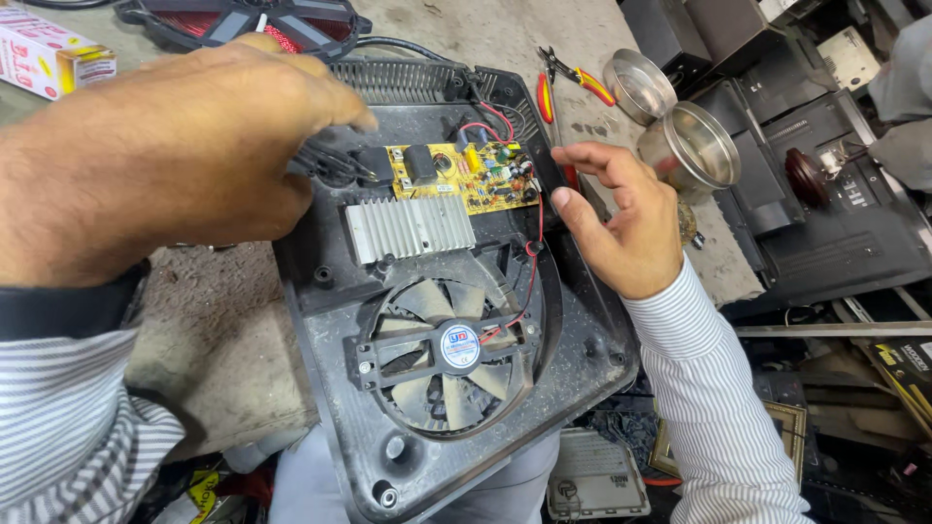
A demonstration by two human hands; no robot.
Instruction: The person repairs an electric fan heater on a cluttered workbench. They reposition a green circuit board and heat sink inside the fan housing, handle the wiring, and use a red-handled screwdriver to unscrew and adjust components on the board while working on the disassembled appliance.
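One black case [330, 369] is lying open on the gray bench [214, 320], with its near end hanging over the bench edge. Inside it one fan [447, 351] is sitting at the near end, one silver heat sink [408, 229] is lying just past the fan, and one yellow board [466, 177] is lying at the far end, touching the heat sink. Thin red wires [534, 262] are running from the board down to the fan. Two hands are showing, and both wear striped sleeves. The left hand [184, 155] is hanging low over the far left corner of the case, palm down, with its fingers bent loosely and holding nothing that shows. It is blocking the view of that corner and of a black cable [330, 163] under it. The right hand [616, 218] is staying at the right edge of the case, just beside the board, with its fingers spread apart and curled a little, gripping nothing. On the far right two shiny tins [680, 121] are standing close together, and one pair of red pliers [573, 78] is lying near them. One round black and red part [243, 21] is lying at the far side, and one small box [53, 56] is sitting in the far left corner. Dark old gear is piled on the right.
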